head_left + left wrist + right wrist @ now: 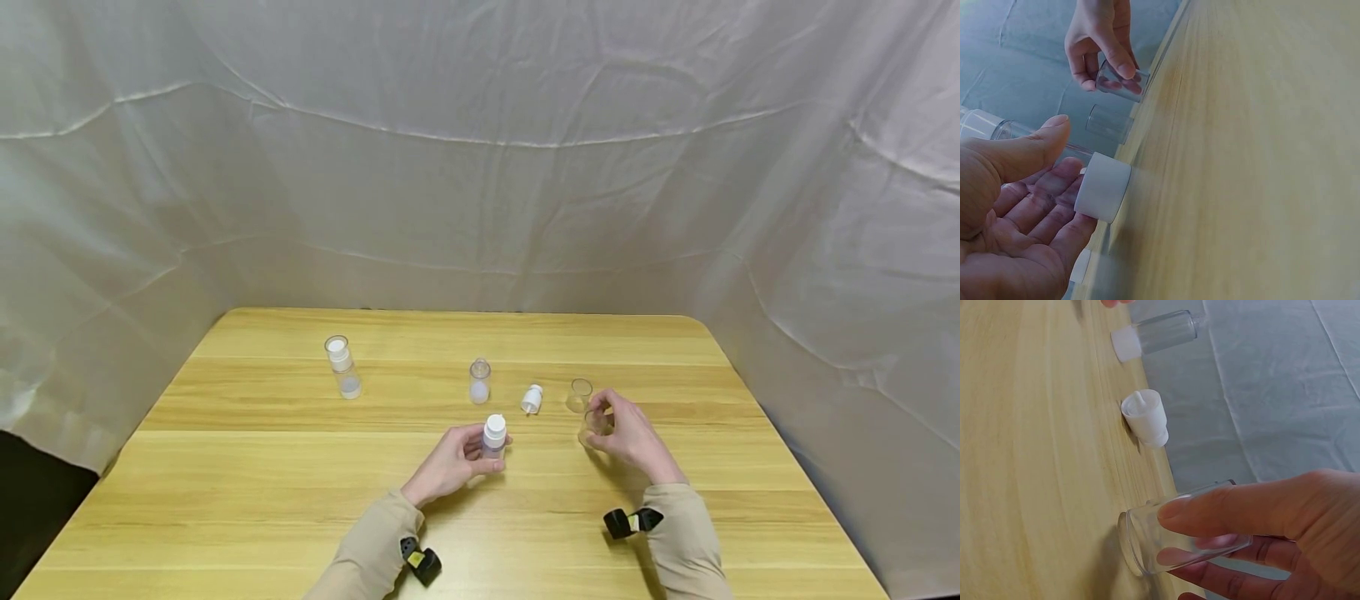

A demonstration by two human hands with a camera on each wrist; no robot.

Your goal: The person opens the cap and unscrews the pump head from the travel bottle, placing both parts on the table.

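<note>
Bimanual handling of pump-bottle parts, head & wrist views

L. hand [453,460], lower centre of head frame: fingers part-bent, thumb opposed, gripping a pump bottle [493,437] w/ white top & white base. R. hand [632,435], right of centre: thumb & fingers parted by the width of a clear cap [1144,540], which they pinch; whether its rim touches the table [225,500] can't be told. Just above it in frame stands a 2nd clear cap [579,396]. Between the hands, slightly higher, a white pump head [532,400] lies on its side, hollow end twd. bottom of frame. Near centre, a clear bottle [479,383] stands w/o pump. Left of centre, well apart: a capped bottle [344,367], upright. Background: grey curtain [480,192].
</note>
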